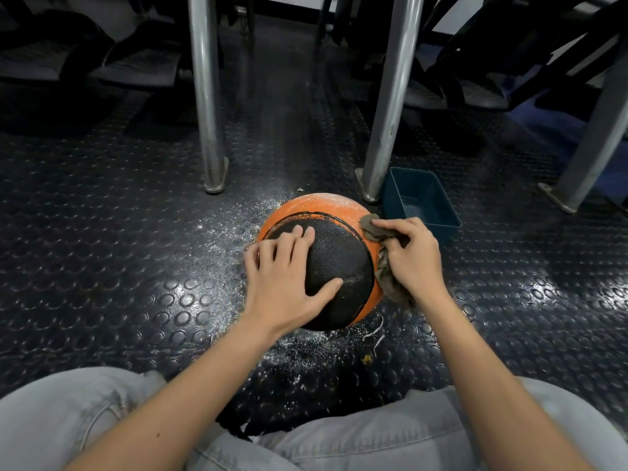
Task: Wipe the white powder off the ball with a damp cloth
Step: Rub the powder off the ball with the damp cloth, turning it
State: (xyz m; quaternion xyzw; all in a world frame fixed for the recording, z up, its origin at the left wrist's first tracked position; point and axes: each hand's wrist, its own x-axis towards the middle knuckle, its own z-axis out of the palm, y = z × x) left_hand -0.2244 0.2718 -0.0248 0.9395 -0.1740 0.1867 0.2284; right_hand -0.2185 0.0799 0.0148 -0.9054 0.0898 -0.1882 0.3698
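Right grip: right hand (413, 253) curled closed round a crumpled grey-brown cloth (384, 277), bunching it against the right flank of the ball.
Cloth: one end sits under the fingertips near the upper seam. The rest hangs down the ball's side toward the floor.
Left grip: left hand (282, 277) spread wide and flat, holding nothing. Fingers and thumb press on the black panel.
Ball: round pebbled rubber ball (339, 263), orange with a black panel and black seams. It rests on the floor between the hands, just ahead of the knees in light grey jeans (68, 419).
Powder: white powder (326, 200) speckles the far orange top. The black panel looks dark.
Floor: dark rubber floor (136, 266) with raised round studs. White specks (306, 355) lie scattered round the ball.
Edges: two upright steel legs (205, 96) stand just behind the ball. A teal rectangular plastic tub (413, 170) sits just beside the right one, near the right hand and apart from it.
Open room: studded floor runs wide to the left of the ball. The tub hems the right side.
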